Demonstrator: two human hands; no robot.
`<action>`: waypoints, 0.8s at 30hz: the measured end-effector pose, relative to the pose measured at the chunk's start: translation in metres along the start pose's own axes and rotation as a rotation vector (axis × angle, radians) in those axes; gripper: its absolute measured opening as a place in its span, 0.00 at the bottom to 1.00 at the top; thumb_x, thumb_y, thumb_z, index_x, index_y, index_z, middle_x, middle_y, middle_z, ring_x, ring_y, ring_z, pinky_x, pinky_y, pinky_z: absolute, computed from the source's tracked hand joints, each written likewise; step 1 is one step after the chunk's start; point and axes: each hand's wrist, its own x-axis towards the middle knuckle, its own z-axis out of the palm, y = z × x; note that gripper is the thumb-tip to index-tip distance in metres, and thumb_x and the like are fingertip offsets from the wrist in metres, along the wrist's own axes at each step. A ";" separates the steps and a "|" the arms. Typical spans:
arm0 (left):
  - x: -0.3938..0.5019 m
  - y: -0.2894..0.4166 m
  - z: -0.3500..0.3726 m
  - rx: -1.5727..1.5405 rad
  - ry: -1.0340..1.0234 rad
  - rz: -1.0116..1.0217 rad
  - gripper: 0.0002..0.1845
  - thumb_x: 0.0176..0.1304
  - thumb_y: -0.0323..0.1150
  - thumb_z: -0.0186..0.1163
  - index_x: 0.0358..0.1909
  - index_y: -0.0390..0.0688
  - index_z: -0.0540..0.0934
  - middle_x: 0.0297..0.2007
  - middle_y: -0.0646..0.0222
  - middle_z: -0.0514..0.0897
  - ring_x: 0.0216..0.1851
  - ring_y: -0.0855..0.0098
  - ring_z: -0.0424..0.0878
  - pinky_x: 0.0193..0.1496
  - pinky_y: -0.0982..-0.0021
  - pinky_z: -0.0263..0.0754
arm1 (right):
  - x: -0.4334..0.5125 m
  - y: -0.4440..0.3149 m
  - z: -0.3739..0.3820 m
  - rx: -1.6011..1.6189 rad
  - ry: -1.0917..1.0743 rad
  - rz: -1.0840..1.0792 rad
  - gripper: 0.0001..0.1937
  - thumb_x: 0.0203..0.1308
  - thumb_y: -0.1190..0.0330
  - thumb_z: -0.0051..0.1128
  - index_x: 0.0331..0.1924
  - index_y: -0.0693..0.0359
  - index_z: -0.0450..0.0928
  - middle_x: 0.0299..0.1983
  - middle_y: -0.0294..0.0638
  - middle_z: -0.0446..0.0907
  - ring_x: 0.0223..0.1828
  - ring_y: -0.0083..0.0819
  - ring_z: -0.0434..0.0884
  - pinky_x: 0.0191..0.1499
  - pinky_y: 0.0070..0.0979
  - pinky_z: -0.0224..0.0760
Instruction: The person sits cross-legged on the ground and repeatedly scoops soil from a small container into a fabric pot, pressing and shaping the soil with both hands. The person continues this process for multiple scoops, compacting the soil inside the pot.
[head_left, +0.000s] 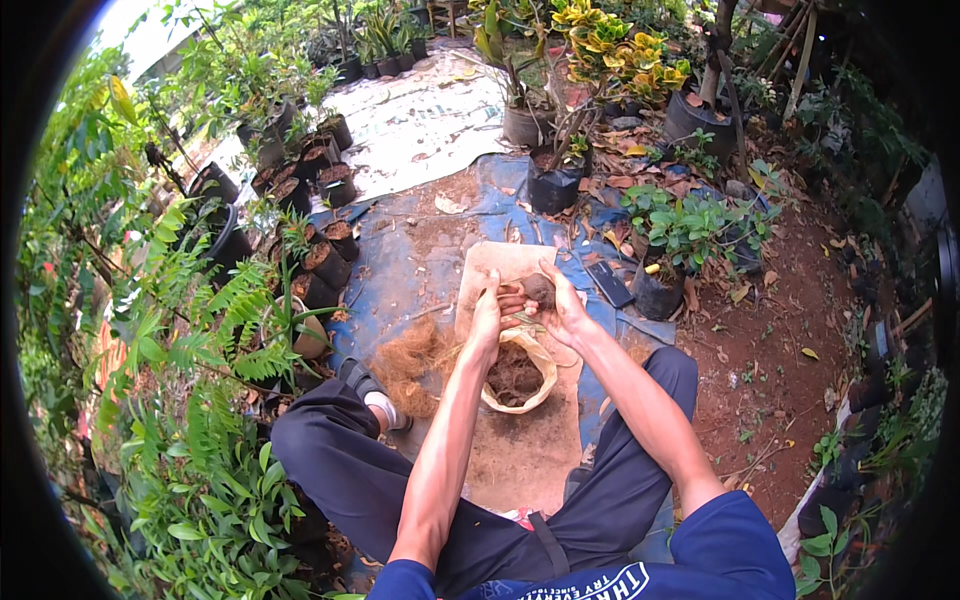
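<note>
A round ball of dark brown soil (538, 291) rests in my right hand (561, 309), with its fingers curled around the ball. My left hand (491, 306) is beside it, palm turned inward and fingers reaching towards the ball; whether they touch it is unclear. Just below both hands stands a pale plastic-lined round container (550, 390) with dark brown soil or fibre (514, 379) inside. Under it lies a tan board or mat (517, 465). Loose brown coir-like fibre (409, 360) is heaped left of the container.
A dark smartphone (610, 284) lies on the blue tarp (390, 277) right of my hands. Small potted plants (328, 264) line the left side. A leafy potted plant (660, 289) stands at the right, near bare reddish ground (757, 367). My bent legs flank the container.
</note>
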 end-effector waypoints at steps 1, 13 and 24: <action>0.001 -0.001 0.000 0.007 -0.002 0.001 0.36 0.69 0.66 0.42 0.53 0.40 0.74 0.41 0.64 0.81 0.46 0.71 0.79 0.48 0.70 0.71 | 0.000 0.001 0.001 -0.025 0.004 -0.012 0.16 0.72 0.55 0.48 0.44 0.59 0.76 0.32 0.37 0.81 0.27 0.24 0.77 0.28 0.21 0.73; 0.002 -0.006 0.000 0.025 0.035 0.217 0.21 0.71 0.46 0.54 0.59 0.44 0.76 0.40 0.72 0.82 0.43 0.76 0.80 0.43 0.74 0.73 | 0.003 -0.005 -0.014 -0.084 -0.026 0.088 0.13 0.71 0.60 0.45 0.48 0.58 0.77 0.39 0.36 0.84 0.38 0.25 0.83 0.31 0.22 0.76; 0.006 -0.003 -0.005 -0.021 0.175 0.285 0.16 0.65 0.41 0.66 0.45 0.38 0.82 0.40 0.68 0.84 0.39 0.77 0.83 0.39 0.76 0.75 | -0.005 -0.003 -0.001 -0.339 0.025 -0.023 0.12 0.70 0.59 0.48 0.46 0.55 0.80 0.40 0.33 0.85 0.39 0.24 0.82 0.39 0.26 0.73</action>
